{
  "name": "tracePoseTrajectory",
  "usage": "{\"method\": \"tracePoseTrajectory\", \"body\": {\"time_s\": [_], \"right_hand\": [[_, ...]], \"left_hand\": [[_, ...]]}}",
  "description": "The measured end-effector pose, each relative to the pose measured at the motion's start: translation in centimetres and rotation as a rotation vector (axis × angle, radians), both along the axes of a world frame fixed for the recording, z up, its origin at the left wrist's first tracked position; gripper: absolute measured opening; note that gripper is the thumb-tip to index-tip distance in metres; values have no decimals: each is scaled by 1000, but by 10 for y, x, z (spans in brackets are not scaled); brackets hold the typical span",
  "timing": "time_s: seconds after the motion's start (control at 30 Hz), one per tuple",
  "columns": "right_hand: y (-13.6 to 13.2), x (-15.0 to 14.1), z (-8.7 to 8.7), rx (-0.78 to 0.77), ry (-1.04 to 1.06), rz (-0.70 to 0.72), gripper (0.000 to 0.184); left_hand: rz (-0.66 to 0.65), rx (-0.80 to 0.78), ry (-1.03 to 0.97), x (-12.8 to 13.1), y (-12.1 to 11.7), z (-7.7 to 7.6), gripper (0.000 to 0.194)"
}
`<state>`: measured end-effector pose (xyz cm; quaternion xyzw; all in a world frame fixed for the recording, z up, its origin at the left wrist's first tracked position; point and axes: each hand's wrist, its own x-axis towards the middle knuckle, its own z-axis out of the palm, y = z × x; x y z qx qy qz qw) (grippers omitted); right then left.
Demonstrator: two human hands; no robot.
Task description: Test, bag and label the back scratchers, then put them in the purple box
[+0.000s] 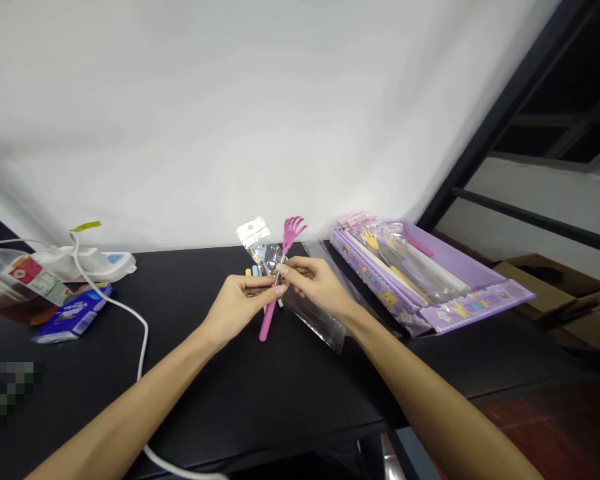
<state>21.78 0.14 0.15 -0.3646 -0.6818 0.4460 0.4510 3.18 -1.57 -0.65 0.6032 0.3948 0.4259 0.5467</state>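
A pink back scratcher (pixel 281 270) with a small hand-shaped head stands tilted above the black table (pixel 240 387). My left hand (pixel 237 303) is closed around its middle, together with a small clear packet (pixel 258 243). My right hand (pixel 314 283) pinches the scratcher's metal shaft from the right, fingertips touching the left hand. A clear plastic sleeve (pixel 320 317) lies under my right hand. Blue and yellow sticks (pixel 251 271) peek out behind my left fingers.
A purple display box (pixel 470 310) holding several packaged scratchers lies at the right. At the left are a white power strip (pixel 87 263) with its cable (pixel 141 340), a blue packet (pixel 73 319) and a clear bag (pixel 15 280). Cardboard boxes (pixel 560 287) sit beyond the table's right edge.
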Motion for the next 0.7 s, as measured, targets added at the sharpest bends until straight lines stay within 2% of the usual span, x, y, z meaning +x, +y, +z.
{"method": "tracePoseTrajectory", "body": {"time_s": [0.13, 0.2, 0.4, 0.47, 0.53, 0.6, 0.7], "right_hand": [[0, -3, -5, 77, -40, -67, 28], [1, -3, -7, 60, -18, -80, 27], [3, 3, 2, -186, 505, -48, 33], [2, 8, 7, -250, 525, -46, 32], [1, 14, 11, -271, 415, -28, 31], [0, 20, 14, -268, 207, 31, 31], [-1, 34, 17, -235, -176, 214, 32]], "left_hand": [[68, -16, 47, 2, -1, -1, 36], [82, -7, 51, 3, -1, -1, 34], [208, 100, -161, -7, 9, 5, 37], [213, 146, -211, -16, 15, 8, 58], [215, 193, -220, -24, 20, 9, 79], [243, 201, -222, -32, 25, 8, 92], [350, 169, -234, -40, 32, 3, 103]]}}
